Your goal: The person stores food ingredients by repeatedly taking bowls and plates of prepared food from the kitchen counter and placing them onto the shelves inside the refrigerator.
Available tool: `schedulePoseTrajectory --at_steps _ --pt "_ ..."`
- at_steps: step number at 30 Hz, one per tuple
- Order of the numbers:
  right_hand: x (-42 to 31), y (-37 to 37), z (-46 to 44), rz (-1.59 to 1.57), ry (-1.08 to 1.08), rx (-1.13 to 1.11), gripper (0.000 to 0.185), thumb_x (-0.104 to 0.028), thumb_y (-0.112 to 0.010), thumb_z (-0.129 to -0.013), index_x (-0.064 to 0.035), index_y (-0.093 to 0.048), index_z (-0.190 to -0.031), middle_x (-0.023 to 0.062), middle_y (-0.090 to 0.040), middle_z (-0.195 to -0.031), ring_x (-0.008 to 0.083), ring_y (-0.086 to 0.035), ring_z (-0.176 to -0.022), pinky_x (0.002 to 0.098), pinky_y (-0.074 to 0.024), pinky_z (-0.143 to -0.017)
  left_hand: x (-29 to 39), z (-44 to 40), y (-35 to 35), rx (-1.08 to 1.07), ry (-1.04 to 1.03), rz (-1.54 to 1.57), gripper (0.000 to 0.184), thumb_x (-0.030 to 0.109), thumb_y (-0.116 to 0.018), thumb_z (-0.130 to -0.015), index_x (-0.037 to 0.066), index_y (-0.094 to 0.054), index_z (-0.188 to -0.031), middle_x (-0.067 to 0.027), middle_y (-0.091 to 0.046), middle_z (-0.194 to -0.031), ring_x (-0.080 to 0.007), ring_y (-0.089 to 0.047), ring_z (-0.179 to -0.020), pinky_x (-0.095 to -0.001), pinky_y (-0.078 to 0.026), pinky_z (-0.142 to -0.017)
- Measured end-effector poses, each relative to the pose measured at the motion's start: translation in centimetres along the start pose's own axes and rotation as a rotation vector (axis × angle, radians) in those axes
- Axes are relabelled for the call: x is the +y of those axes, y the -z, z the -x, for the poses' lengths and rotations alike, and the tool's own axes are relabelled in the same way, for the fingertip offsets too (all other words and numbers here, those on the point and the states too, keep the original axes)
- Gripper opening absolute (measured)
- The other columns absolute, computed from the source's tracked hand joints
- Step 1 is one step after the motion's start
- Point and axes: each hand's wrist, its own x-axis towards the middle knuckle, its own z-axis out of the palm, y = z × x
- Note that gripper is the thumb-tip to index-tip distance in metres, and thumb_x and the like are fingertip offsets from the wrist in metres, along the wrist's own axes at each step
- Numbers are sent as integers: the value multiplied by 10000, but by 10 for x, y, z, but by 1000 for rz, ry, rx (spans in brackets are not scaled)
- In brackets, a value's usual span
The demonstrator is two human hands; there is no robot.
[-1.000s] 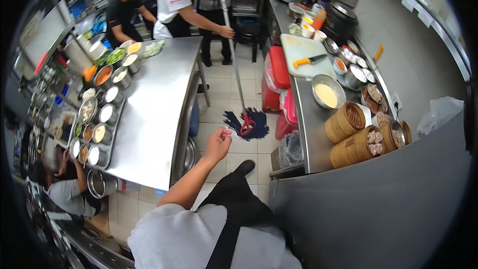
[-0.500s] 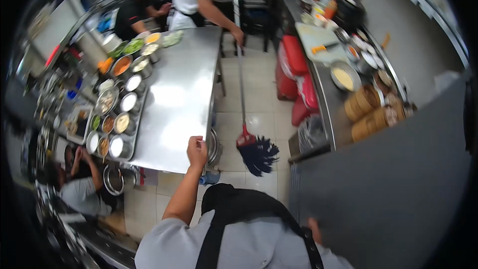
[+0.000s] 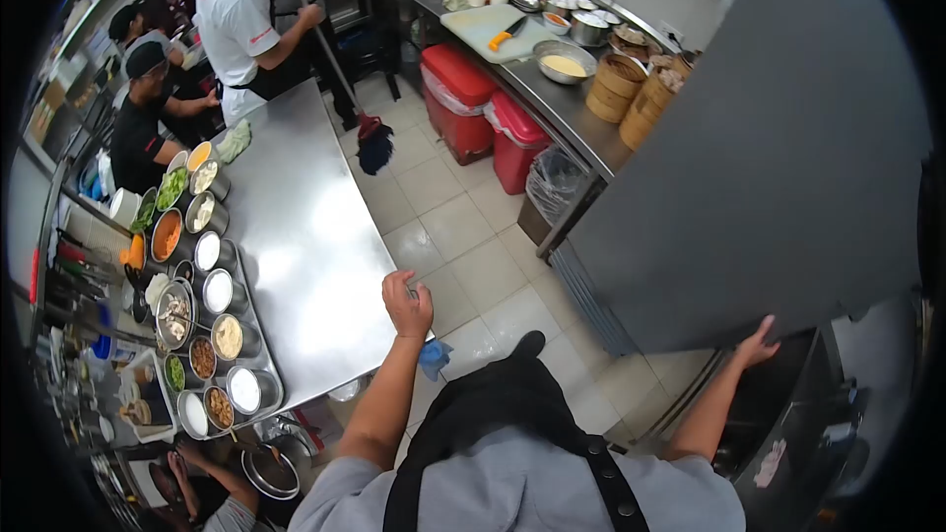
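Observation:
My left hand (image 3: 406, 303) hangs in the air by the right front corner of the steel table (image 3: 305, 207), its fingers curled but apart and nothing visible in them. At the right, my right hand (image 3: 757, 340) is on the lower edge of a large dark grey panel (image 3: 729, 187), thumb and fingers spread. A tray on the table's left side carries metal pots, among them one of pale paste (image 3: 228, 336) and one of orange pieces (image 3: 167, 234). Beyond the table a person in white (image 3: 236, 30) stands near a mop (image 3: 374, 144).
Red bins (image 3: 458, 103) stand under the right counter, which bears a cutting board (image 3: 483, 32) with an orange-handled knife, a bowl of yellow liquid (image 3: 564, 67) and bamboo steamers (image 3: 619, 87). Other people work at the left. Tiled floor (image 3: 443, 227) runs between table and counter.
My view has turned. My right hand, hidden at first, now shows on the panel's edge. My left hand's fingers have opened from a pinch. The mop has moved away toward the far end.

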Motion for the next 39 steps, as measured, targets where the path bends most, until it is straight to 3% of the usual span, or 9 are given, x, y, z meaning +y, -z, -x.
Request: schedulePoseTrajectory --at_steps 4,11,15,19,22,26,28,33,39 --pt "-120 1 -15 -412 -328 -227 799 -618 -411 -879 -13 -321 -1393 110 -354 -1434 275 -366 -1287 386 -282 -1065 8 -1 3 -115 -28 31 259 36 -586 -673 30 -541 -928 -152 -536 -939 -341 -504 -935 -414 -396 -834" --pt "-115 25 -32 -325 -306 -359 857 -653 -366 -877 -48 -177 -1453 63 -178 -1518 228 -183 -1385 339 -142 -1115 36 20 12 -248 -211 102 246 20 -590 -685 22 -536 -925 -137 -538 -936 -325 -504 -923 -396 -392 -829" --pt "-84 31 -43 -241 -277 -317 904 -709 -448 -808 14 -383 -1347 158 -416 -1375 277 -371 -1282 387 -266 -1062 95 22 14 -392 -170 265 227 16 -593 -721 16 -537 -941 -122 -538 -938 -292 -505 -920 -359 -393 -821" --pt "-83 53 -12 -121 -184 -245 698 -618 -624 -765 -2 -549 -1085 77 -582 -1027 185 -531 -967 307 -416 -857 192 15 10 -536 -133 535 167 42 -589 -798 7 -546 -955 -105 -543 -958 -225 -525 -888 -308 -408 -810" --pt "-88 78 33 -238 -133 -285 647 -443 -769 -713 -1 -550 -1130 97 -597 -1044 176 -554 -950 303 -453 -826 274 19 16 -676 -287 647 146 51 -598 -813 -2 -553 -941 -113 -554 -980 -210 -534 -902 -298 -417 -818" --pt "-91 126 96 -379 -198 -471 439 -287 -746 -772 -13 -589 -1078 60 -619 -964 115 -569 -848 252 -471 -766 360 38 32 -873 -473 680 183 56 -623 -808 -3 -556 -968 -113 -557 -994 -205 -535 -918 -297 -414 -831" --pt "-53 146 125 -487 -379 -599 249 -208 -667 -847 -44 -612 -1027 8 -616 -859 64 -547 -755 207 -444 -670 370 54 32 -933 -358 747 209 60 -633 -806 0 -553 -989 -115 -557 -1003 -205 -533 -930 -297 -409 -845" --pt "44 215 219 4 -720 -723 246 -229 -657 -825 -57 -602 -992 8 -621 -799 81 -568 -688 228 -430 -586 357 61 36 -900 -278 903 317 122 -663 -800 3 -529 -1061 -101 -544 -1063 -187 -516 -981 -304 -392 -888" --pt "68 280 278 38 -945 -557 229 -219 -605 -852 -39 -594 -993 33 -625 -802 84 -571 -651 218 -443 -536 304 60 41 -771 -235 780 762 237 -786 -677 9 -375 -1277 -112 -428 -1234 -221 -413 -1149 -379 -333 -960"
